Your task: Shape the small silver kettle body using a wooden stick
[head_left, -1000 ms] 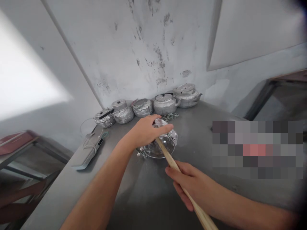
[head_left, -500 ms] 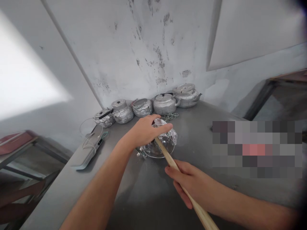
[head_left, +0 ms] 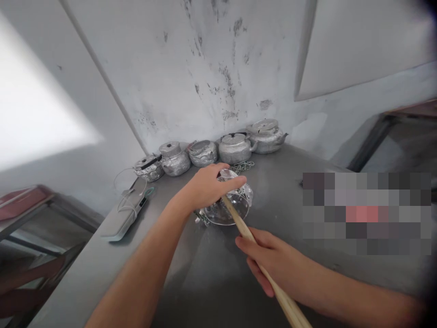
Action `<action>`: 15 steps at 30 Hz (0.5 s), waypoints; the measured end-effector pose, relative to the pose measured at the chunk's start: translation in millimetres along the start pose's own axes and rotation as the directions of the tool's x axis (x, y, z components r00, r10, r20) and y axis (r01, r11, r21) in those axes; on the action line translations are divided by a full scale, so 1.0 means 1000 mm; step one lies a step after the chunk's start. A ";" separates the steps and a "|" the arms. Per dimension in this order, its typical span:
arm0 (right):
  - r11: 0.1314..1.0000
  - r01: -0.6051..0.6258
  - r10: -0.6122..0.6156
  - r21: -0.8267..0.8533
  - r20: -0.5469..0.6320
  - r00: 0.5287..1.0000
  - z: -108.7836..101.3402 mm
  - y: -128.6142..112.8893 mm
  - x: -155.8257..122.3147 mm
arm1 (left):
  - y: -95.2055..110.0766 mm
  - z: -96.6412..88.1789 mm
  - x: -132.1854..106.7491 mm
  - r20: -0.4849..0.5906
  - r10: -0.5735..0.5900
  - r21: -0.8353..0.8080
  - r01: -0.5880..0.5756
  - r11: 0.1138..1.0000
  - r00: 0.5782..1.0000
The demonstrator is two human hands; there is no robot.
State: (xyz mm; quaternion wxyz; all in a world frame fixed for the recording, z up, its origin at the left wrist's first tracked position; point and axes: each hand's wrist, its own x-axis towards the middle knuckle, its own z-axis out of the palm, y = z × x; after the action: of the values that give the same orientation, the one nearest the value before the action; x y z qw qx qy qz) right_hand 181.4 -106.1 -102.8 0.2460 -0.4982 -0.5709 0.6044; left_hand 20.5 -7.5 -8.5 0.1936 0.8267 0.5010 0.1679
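A shiny metal teapot (head_left: 235, 207) lies tipped on its side on a grey metal table (head_left: 300, 269), its open mouth facing me. My left hand (head_left: 208, 184) grips it from above and holds it down. My right hand (head_left: 273, 262) is closed around a long wooden stick (head_left: 254, 253). The far end of the stick reaches into the teapot's mouth, just under my left fingers.
Several metal teapots (head_left: 235, 148) stand in a row along the stained wall at the table's back edge, with a small chain (head_left: 243, 166) before them. A grey flat device with white cables (head_left: 128, 212) lies at the left edge. A metal frame (head_left: 41, 218) stands lower left.
Almost nothing differs. My right hand and the stick have shifted very slightly at the teapot's mouth, and my left hand keeps its hold.
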 end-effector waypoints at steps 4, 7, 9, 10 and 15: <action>1.000 0.014 -0.014 0.012 -0.016 1.000 0.000 0.001 0.000 | 0.000 0.001 0.000 -0.005 0.000 -0.011 0.000 1.000 1.000; 1.000 0.002 -0.002 -0.001 0.000 1.000 0.001 0.003 0.001 | 0.000 0.001 0.000 -0.012 0.006 -0.006 -0.006 1.000 1.000; 1.000 0.003 -0.003 -0.001 0.000 1.000 0.001 0.003 0.002 | 0.000 0.001 0.001 -0.011 0.013 -0.013 -0.013 1.000 1.000; 1.000 0.010 -0.010 0.004 -0.007 1.000 0.001 0.003 0.002 | 0.000 0.002 0.001 -0.011 0.010 -0.015 -0.011 1.000 1.000; 1.000 0.002 -0.002 0.003 0.007 1.000 -0.001 0.000 0.001 | -0.001 0.002 0.002 -0.023 0.019 -0.009 -0.019 1.000 1.000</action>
State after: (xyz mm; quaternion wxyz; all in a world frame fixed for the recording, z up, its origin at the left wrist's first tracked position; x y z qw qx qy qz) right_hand 181.9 -104.9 -102.8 0.2454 -0.4949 -0.5715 0.6068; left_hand 21.5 -5.2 -11.0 0.1901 0.8285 0.4945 0.1816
